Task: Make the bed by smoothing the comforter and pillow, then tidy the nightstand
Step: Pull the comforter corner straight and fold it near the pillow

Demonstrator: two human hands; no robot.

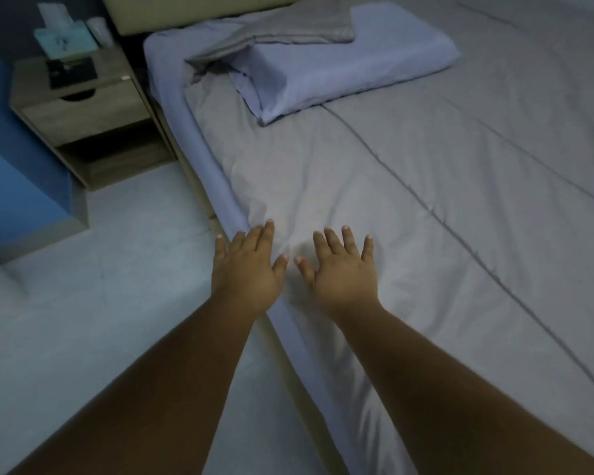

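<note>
- While both hands lie palm down near the bed's left edge, neither grips anything.
- left hand (pixel 246 265): fingers straight and slightly spread, palm flat at the rim of the grey comforter (pixel 391 186), right where it meets the lavender sheet (pixel 192 132) wrapping the mattress side.
- right hand (pixel 340 269): just beside the left, thumbs nearly touching, fingers straight and fanned, flat on the comforter; small creases in the fabric between and around the hands.
- Comforter covers most of the bed, with long dark seam lines running diagonally; it is mostly flat, with light wrinkles on the near left part.
- lavender pillow (pixel 340 70): at the head end, well apart from the hands, lying on top of the comforter at an angle; its open end is rumpled and loose toward the nightstand side.
- grey folded cloth (pixel 288 25) lies over the pillow's far edge, against the beige headboard (pixel 186 8).
- wooden nightstand (pixel 83 108): left of the bed at the head end, drawer with a half-round cutout, open shelf below.
- On its top: teal tissue box (pixel 66 42) with a tissue sticking up, a dark flat item (pixel 71 72) in front of it (too blurred to name), and a pale cup (pixel 98 29) to the box's right.
- Pale floor (pixel 100 303) under the forearms; a blue panel (pixel 14 166) at far left.
</note>
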